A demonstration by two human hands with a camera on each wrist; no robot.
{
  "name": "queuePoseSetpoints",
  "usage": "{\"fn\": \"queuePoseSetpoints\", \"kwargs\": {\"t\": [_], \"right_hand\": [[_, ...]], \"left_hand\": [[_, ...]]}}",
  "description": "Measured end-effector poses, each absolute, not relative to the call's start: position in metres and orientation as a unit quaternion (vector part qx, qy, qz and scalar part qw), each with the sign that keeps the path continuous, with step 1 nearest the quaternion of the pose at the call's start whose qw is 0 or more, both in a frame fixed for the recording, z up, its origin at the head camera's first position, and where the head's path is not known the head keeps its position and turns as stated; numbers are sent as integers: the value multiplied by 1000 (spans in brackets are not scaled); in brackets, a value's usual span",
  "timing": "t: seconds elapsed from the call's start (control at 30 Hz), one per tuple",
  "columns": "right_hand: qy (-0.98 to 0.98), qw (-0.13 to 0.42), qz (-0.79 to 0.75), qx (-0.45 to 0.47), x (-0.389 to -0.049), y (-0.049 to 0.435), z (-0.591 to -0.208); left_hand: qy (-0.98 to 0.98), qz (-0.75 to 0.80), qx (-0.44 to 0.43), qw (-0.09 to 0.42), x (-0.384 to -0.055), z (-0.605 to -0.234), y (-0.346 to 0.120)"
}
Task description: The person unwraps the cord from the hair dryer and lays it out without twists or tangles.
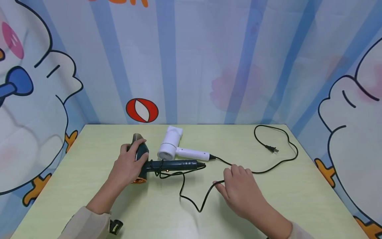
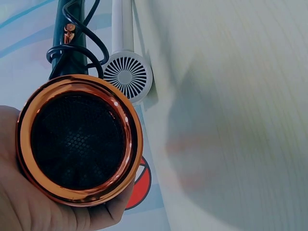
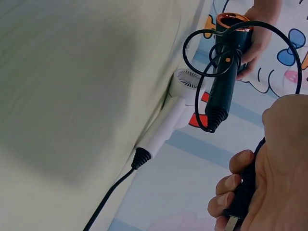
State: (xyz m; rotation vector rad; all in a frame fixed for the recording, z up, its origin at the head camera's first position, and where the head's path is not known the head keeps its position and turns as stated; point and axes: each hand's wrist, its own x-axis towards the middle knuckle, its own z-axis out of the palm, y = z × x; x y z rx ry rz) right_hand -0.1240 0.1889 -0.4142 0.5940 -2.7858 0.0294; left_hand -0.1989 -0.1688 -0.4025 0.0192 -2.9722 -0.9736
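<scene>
My left hand point(image 1: 126, 166) grips the barrel of a dark green hair dryer point(image 1: 176, 165), whose handle points right. In the left wrist view its copper-coloured rim point(image 2: 127, 139) faces the camera. Part of its black cord point(image 1: 191, 200) is looped round the handle. The rest sags and runs to my right hand point(image 1: 243, 192). In the right wrist view, this hand's fingers curl round the cord's black plug point(image 3: 244, 190), its metal prongs sticking out below. Just behind the green dryer lies a white hair dryer point(image 1: 192, 153) on the table.
The white dryer's cord point(image 1: 291, 159) runs right and bends back to its plug point(image 1: 271, 149) at the table's back right. A striped cartoon curtain point(image 1: 194, 66) stands behind the pale table point(image 1: 167, 219). A small black object point(image 1: 115, 226) shows by the left sleeve.
</scene>
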Motion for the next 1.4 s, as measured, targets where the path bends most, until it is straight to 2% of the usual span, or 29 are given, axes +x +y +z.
{"fn": "queuePoseSetpoints", "kwargs": {"t": [0.23, 0.43, 0.83, 0.97, 1.1, 1.4], "right_hand": [[-967, 140, 6, 212, -125, 193, -420], [-968, 101, 21, 229, -123, 203, -419], [-954, 56, 157, 249, -111, 250, -415], [-952, 8, 173, 252, -106, 272, -415], [-956, -32, 137, 255, -103, 294, -417], [-970, -65, 37, 233, -98, 323, -428]], "left_hand": [[-950, -312, 4, 4, -198, -402, -170], [-950, -313, 5, 0, -198, -403, -173], [-950, -311, 3, -1, -193, -407, -184], [-951, -310, 5, -1, -192, -407, -188], [-951, -310, 5, -1, -191, -407, -190], [-950, -312, 6, -4, -191, -409, -191]]}}
